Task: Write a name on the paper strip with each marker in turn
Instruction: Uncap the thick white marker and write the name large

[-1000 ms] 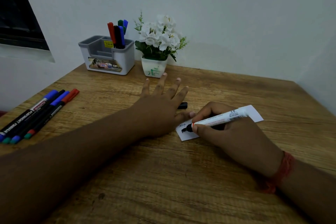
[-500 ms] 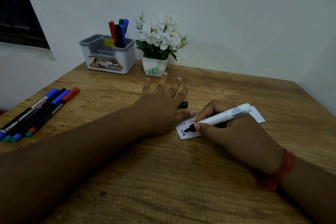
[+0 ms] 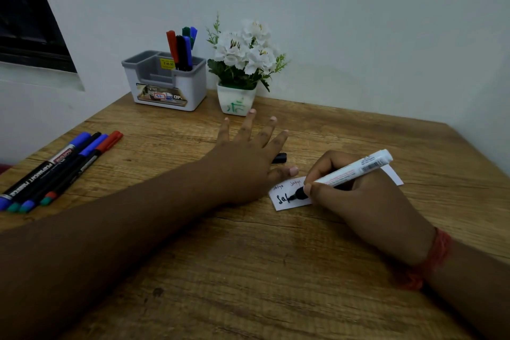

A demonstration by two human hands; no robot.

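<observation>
Rightward along the strip [image 3: 287,197] at centre frame creeps the marker [image 3: 349,172] in the right hand's [image 3: 367,201] pinching grip, adding bold letters, while the flat left hand [image 3: 245,165] pins it.

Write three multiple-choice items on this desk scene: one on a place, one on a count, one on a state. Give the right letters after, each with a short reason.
1. Where is the black cap?
A. On the table by the left hand's fingers
B. In the grey holder
C. On the white marker

2. How many markers lie flat at the table's left edge?
A. Two
B. Four
C. Six

3. What is the left hand doing?
A. Gripping a marker
B. Lying flat, fingers spread, thumb at the paper strip
C. Lifting the flower pot

Answers:
1 A, the cap lies on the wood beside the fingers.
2 B, four markers lie side by side.
3 B, while the right hand holds the white marker, tip on the strip.
</observation>
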